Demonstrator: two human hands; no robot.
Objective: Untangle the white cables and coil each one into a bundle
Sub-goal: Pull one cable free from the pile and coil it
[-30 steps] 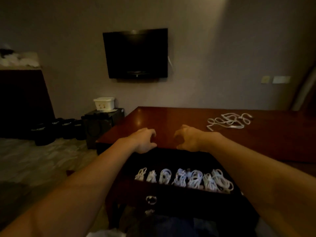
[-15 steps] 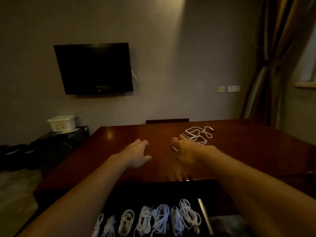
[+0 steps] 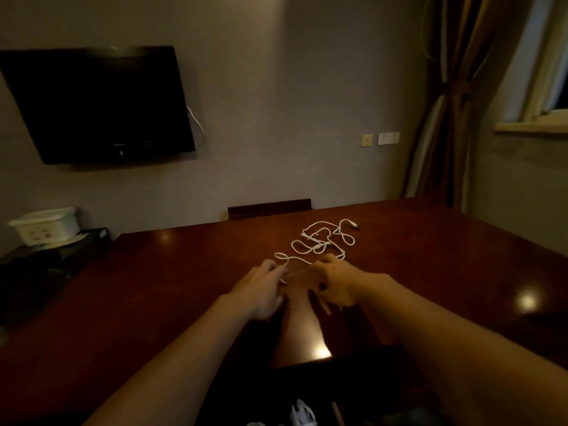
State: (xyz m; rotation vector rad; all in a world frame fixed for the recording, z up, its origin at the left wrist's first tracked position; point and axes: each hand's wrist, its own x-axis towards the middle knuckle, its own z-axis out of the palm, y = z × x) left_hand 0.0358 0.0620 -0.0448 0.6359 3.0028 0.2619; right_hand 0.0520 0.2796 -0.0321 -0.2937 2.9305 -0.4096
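Observation:
A tangle of white cables (image 3: 319,241) lies loose on the dark red wooden table (image 3: 172,272), right of its middle. Both of my arms stretch forward over the table. My left hand (image 3: 261,290) lies flat with its fingers extended, the fingertips at the near end of a cable strand. My right hand (image 3: 335,284) hovers with its fingers spread and curled down, fingertips at the near edge of the tangle. Neither hand has closed on a cable. At the bottom edge, a coiled white bundle (image 3: 302,415) shows in a dark drawer.
A chair back (image 3: 269,207) rises behind the table's far edge. A black TV (image 3: 98,103) hangs on the wall at left. A white box (image 3: 46,224) sits on a dark cabinet at far left. Curtains (image 3: 455,103) and a window sill are at right.
Both hands have moved forward from the drawer's edge across the table to the cable tangle. The view has swung right and up, so the drawer of coiled bundles has dropped nearly out of sight.

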